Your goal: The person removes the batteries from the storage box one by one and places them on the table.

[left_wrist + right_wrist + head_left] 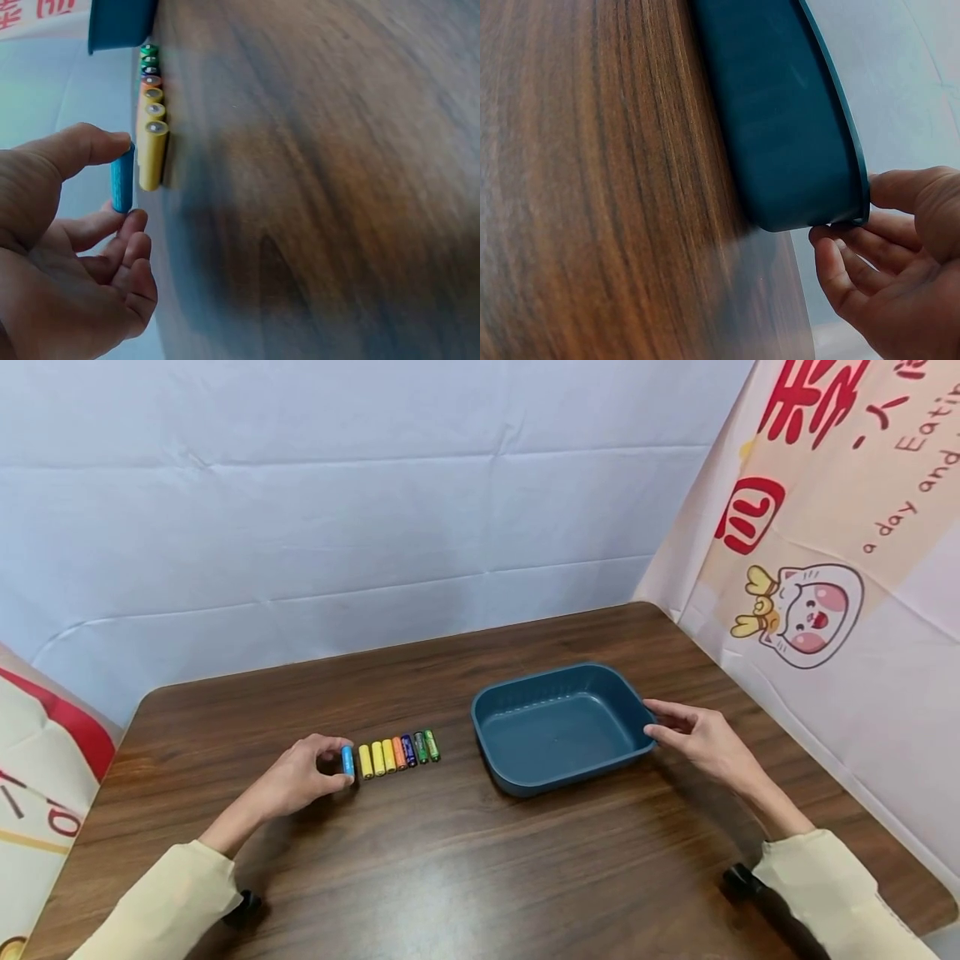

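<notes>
- Seven batteries (392, 754) lie side by side in a row on the counter (450, 860), left of the blue tray (525, 777).
- Left hand (296, 781) pinches the blue battery (348, 762) at the row's left end, thumb and forefinger on its two ends.
- Best lifted straight up, I'd say, so the yellow battery (153, 155) just beside it stays put.
- Right hand (701, 739) holds the tray's right rim, fingers curled under, thumb on top; a firm hold should stop it sliding.
- Dark wood-grain counter, pale blue cloth (337, 485) behind, printed cartoon banner (825, 568) to the right.
</notes>
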The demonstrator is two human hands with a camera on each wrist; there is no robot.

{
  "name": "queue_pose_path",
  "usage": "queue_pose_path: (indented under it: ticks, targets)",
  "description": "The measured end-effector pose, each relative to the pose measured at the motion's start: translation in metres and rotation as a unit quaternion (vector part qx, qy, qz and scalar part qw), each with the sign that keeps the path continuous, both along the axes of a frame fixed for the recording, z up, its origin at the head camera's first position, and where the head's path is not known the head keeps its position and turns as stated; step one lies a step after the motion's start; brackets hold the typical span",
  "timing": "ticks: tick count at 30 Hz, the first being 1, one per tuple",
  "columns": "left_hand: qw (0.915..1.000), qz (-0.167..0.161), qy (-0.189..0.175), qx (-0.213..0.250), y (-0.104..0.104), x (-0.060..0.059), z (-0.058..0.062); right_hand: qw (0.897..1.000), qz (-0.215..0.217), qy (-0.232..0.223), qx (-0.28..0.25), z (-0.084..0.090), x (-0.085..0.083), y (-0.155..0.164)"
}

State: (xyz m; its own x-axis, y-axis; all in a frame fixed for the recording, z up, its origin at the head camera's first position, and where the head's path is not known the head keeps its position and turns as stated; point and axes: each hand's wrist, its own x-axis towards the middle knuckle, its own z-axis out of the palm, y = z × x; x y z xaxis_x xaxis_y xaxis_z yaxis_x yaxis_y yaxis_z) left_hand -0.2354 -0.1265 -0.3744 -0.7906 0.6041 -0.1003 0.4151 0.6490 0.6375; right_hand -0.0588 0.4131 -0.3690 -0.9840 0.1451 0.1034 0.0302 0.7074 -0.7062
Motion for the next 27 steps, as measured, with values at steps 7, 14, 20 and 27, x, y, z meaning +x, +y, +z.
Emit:
queue_pose_path:
  ticks: [7,14,20,27]
  targets:
    - [0.9998,-0.013,0.015,0.001,0.001,0.0,-0.008,1.0,-0.006,0.004,0.008,0.001,-0.002,-0.001]
    - [0.9998,-0.01,0.019,-0.002,0.003,0.002,-0.011,1.0,0.002,0.001,-0.003,0.001,-0.001,-0.002]
    - [0.9995,-0.008,0.028,-0.009,0.004,0.003,-0.013,1.0,-0.005,-0.001,0.003,-0.001,-0.001,0.0]
    - [0.9988,-0.002,0.04,-0.027,0.005,0.002,-0.017,1.0,-0.004,0.0,-0.001,-0.002,0.0,0.001]
